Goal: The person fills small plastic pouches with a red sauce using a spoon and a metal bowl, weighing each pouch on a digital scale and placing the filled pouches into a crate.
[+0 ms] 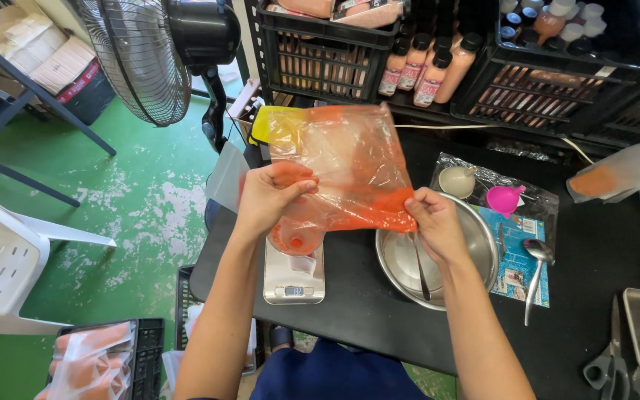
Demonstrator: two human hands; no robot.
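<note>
Bag: I'm watching both hands holding a clear plastic bag (342,159) smeared with orange sauce up over the black desk (594,259), above the scale and just left of the steel bowl.
Left grip: the left hand (272,194) is pinching the bag's lower left part, fingers clamped together on the plastic.
Right grip: the right hand (435,222) is closing on the bag's lower right corner, thumb and fingers pressed on the film.
Contents: orange sauce is gathering along the bag's bottom edge; a yellow patch is showing at its top left corner.
Pointing: the bag is hanging spread flat toward me, its long axis running up from the hands and leaning slightly left, bottom edge sloping down to the right.
Under it: a small orange-filled cup (296,238) is sitting on the digital scale (294,274), directly below the left hand.
Bowl: the steel bowl (475,237) is holding a spoon (420,270), nothing else that I can make out.
Crates: black crates (320,52) behind are holding capped bottles (427,63) of pinkish sauce.
Edges: the scale is standing near the desk's front left edge; the fan (150,52) is standing off to the left over the green floor (127,200).
Open room: bare desk is showing between the bowl and the front edge.
</note>
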